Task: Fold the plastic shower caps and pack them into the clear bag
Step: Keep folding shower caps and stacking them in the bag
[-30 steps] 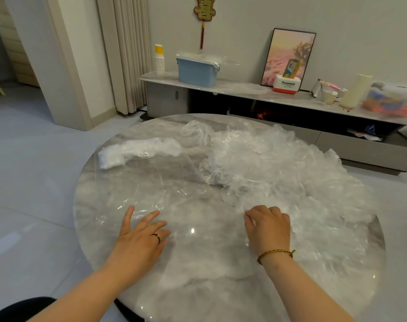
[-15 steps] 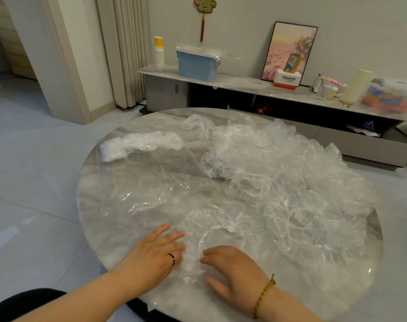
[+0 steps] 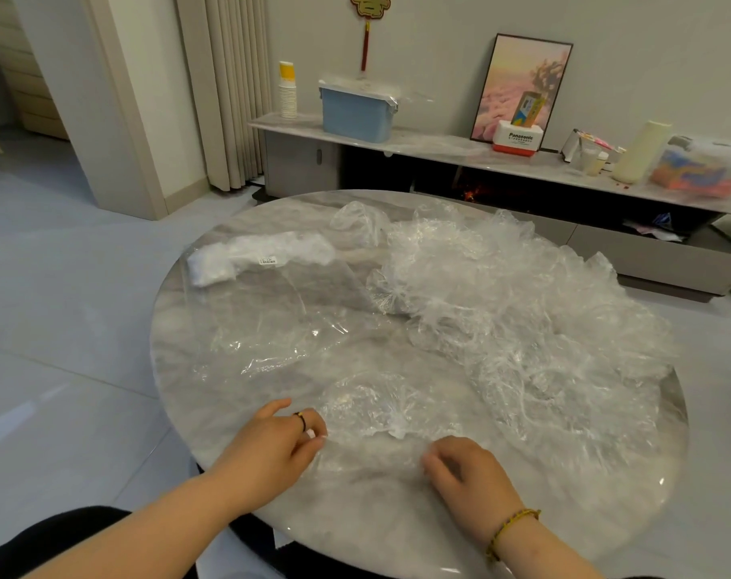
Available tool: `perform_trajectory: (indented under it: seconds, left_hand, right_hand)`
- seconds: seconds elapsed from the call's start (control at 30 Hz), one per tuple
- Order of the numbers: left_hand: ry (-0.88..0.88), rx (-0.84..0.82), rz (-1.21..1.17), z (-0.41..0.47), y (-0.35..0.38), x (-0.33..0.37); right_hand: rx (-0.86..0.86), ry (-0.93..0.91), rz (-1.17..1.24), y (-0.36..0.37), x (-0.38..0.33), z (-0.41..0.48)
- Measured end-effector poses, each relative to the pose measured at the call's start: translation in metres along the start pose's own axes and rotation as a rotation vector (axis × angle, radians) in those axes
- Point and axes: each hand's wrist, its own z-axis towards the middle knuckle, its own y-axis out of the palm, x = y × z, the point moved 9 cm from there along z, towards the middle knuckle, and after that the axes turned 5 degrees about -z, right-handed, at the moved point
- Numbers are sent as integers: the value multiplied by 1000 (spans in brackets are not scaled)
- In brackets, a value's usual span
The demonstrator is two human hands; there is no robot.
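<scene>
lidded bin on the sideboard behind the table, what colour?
The bin is light blue with a clear lid; it shows in the head view, the only one.

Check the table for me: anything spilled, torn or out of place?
Nothing stands out. Loose caps are heaped at right on the table, the clear bag lies flat at left, folded caps at its far end; the left hand and right hand hold one cap.
</scene>
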Motion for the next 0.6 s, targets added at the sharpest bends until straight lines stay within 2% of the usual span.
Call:
perform_trajectory:
  seconds: [0.1, 0.17, 0.23, 0.3, 0.37, 0.47, 0.6]
  left_hand:
    - [-168, 136, -100, 5, -12, -14]
    - [-234, 242, -9, 6, -24, -10]
    - [-76, 398, 217, 10, -33, 10]
    - [149, 442, 300, 7, -24, 38]
    - [273, 303, 380, 9, 7, 54]
    - [224, 54, 439, 18, 41, 56]
    - [134, -59, 444, 23, 54, 32]
  right_hand:
    - [34, 161, 67, 2, 9, 7]
    - [45, 201, 76, 7, 12, 11]
    - [31, 210, 51, 10, 13, 14]
    - [11, 190, -1, 12, 9, 18]
    - [-11, 208, -52, 13, 7, 22]
    - [-10, 233, -147, 10, 2, 28]
    - [-54, 251, -317, 10, -5, 28]
